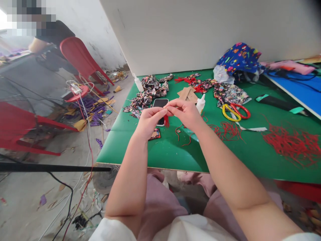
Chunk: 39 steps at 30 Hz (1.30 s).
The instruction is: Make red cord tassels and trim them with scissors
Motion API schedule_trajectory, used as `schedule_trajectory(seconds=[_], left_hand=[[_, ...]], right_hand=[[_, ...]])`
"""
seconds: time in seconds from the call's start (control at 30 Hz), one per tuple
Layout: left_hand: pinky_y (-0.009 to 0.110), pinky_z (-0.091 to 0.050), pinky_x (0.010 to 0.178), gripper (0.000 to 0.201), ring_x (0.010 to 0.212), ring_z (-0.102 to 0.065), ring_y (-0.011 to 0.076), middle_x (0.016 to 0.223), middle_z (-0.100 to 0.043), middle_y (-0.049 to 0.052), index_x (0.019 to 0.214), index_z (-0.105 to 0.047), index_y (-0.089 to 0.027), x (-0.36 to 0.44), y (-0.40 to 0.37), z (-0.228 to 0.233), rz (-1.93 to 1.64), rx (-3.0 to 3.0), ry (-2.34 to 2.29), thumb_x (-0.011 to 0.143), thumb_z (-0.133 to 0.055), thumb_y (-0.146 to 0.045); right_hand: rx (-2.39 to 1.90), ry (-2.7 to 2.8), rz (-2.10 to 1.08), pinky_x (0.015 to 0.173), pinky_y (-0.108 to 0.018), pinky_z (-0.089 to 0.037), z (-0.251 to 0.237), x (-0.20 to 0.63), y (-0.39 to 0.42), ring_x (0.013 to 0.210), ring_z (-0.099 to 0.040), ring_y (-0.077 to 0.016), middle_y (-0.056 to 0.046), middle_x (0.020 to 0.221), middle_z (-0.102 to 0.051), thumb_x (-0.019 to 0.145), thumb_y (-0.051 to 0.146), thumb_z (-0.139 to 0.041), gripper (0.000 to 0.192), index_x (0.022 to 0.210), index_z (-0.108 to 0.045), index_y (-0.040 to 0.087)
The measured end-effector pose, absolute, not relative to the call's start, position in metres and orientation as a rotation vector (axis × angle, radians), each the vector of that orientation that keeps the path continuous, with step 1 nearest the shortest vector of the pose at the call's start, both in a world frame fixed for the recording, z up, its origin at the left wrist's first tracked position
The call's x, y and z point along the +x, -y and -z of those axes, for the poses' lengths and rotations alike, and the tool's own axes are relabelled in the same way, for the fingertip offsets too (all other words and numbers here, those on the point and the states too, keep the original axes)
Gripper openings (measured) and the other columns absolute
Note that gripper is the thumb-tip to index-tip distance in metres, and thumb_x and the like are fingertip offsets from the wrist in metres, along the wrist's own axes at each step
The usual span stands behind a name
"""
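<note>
Above the table's front part, my left hand (151, 121) and my right hand (185, 112) meet with their fingertips pinched together. A small red thread tassel (166, 121) hangs down from between them, its top hidden by the fingers. Both hands seem to grip it. Behind the fingers lies a phone (161, 102) with a dark screen. Under my left hand is a small flower-patterned fabric piece (155, 134) with a brown patch. A white glue bottle (201, 103) stands just beyond my right hand, and brown card pieces (187, 94) lie behind it.
On the green table (125, 144) lie yellow-and-red scissors (234, 112), loose red threads (293, 142), a heap of patterned fabric pieces (150, 88) and a second glue bottle (138, 83). A blue patterned cloth (238, 60) sits at the back. Another person (56, 33) is at the left near red chairs (80, 55).
</note>
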<state>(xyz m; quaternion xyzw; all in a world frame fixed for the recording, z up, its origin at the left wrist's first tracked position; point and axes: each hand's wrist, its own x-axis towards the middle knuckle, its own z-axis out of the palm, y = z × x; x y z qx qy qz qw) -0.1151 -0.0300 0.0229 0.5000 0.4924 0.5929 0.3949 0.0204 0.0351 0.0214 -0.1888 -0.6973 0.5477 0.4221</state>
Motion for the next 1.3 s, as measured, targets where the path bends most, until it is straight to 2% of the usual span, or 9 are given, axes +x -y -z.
schedule_trajectory(seconds=[0.17,0.27,0.4,0.6,0.83,0.93,1.03,1.17,1.3], left_hand=[[0.029,-0.048,0.08,0.014,0.081,-0.065,0.0167,0.078,-0.073,0.003,0.074,-0.074,-0.019,-0.108,0.023,-0.024,-1.69,1.211,-1.275,0.073,-0.065,-0.03],[0.028,-0.049,0.078,0.014,0.081,-0.065,0.0165,0.081,-0.073,0.003,0.076,-0.074,-0.019,-0.105,0.02,-0.024,-1.794,1.19,-1.289,0.073,-0.064,-0.03],[0.028,-0.05,0.076,0.016,0.083,-0.065,0.017,0.084,-0.073,0.003,0.077,-0.074,-0.019,-0.102,0.017,-0.024,-1.794,1.235,-1.385,0.074,-0.064,-0.031],[0.025,-0.05,0.06,0.017,0.068,-0.064,0.0141,0.078,-0.072,0.003,0.08,-0.074,-0.02,-0.099,0.016,-0.02,-1.743,1.173,-1.372,0.072,-0.065,-0.033],[0.02,-0.041,0.046,0.017,0.05,-0.052,0.0069,0.065,-0.068,0.001,0.078,-0.074,-0.019,-0.095,0.016,-0.023,-1.767,1.09,-1.339,0.071,-0.067,-0.032],[0.021,-0.037,0.043,0.015,0.044,-0.048,0.0061,0.055,-0.062,-0.001,0.077,-0.074,-0.018,-0.095,0.018,-0.027,-1.745,1.035,-1.311,0.07,-0.068,-0.03],[0.023,-0.039,0.045,0.015,0.042,-0.048,0.0076,0.049,-0.058,-0.002,0.079,-0.074,-0.018,-0.097,0.021,-0.031,-1.663,1.051,-1.306,0.072,-0.066,-0.029],[0.025,-0.044,0.053,0.012,0.05,-0.054,0.0103,0.048,-0.06,-0.002,0.075,-0.075,-0.018,-0.101,0.026,-0.033,-1.602,1.17,-1.416,0.072,-0.067,-0.026],[0.024,-0.046,0.054,0.009,0.053,-0.057,0.0106,0.052,-0.063,-0.002,0.072,-0.075,-0.02,-0.102,0.025,-0.031,-1.673,1.192,-1.54,0.069,-0.069,-0.025]], right_hand=[[-0.636,1.543,-1.324,0.075,-0.028,-0.048,-0.009,0.014,-0.043,0.08,-0.06,-0.0128,-0.002,0.084,-0.068,0.079,0.042,-0.058,0.025,0.083,-0.067,0.019],[-0.639,1.584,-1.426,0.081,-0.03,-0.047,-0.002,0.012,-0.048,0.083,-0.061,-0.014,-0.002,0.083,-0.069,0.076,0.045,-0.059,0.029,0.084,-0.07,0.019],[-0.523,1.629,-1.575,0.081,-0.032,-0.047,0.0,0.011,-0.047,0.082,-0.06,-0.0151,-0.002,0.086,-0.07,0.071,0.046,-0.065,0.035,0.095,-0.069,0.02],[-0.493,1.547,-1.677,0.072,-0.027,-0.047,-0.001,0.008,-0.041,0.07,-0.056,-0.0108,0.001,0.073,-0.065,0.071,0.043,-0.066,0.029,0.083,-0.07,0.017],[-0.393,1.395,-1.927,0.075,-0.028,-0.048,0.002,0.005,-0.04,0.069,-0.059,-0.0093,0.001,0.075,-0.062,0.071,0.043,-0.066,0.027,0.078,-0.063,0.017],[-0.378,1.488,-1.877,0.069,-0.026,-0.047,0.001,0.007,-0.041,0.064,-0.057,-0.0088,0.002,0.07,-0.061,0.074,0.045,-0.063,0.029,0.076,-0.06,0.017],[-0.397,1.682,-1.687,0.061,-0.024,-0.042,-0.001,0.01,-0.042,0.059,-0.051,-0.0091,0.001,0.063,-0.059,0.08,0.047,-0.056,0.032,0.071,-0.056,0.016],[-0.468,1.851,-1.46,0.057,-0.023,-0.037,-0.005,0.011,-0.042,0.057,-0.047,-0.0093,0.001,0.061,-0.058,0.083,0.048,-0.049,0.036,0.066,-0.054,0.017],[-0.515,1.925,-1.375,0.059,-0.024,-0.038,-0.006,0.011,-0.04,0.059,-0.05,-0.0107,0.001,0.062,-0.059,0.087,0.042,-0.045,0.031,0.069,-0.052,0.018]])
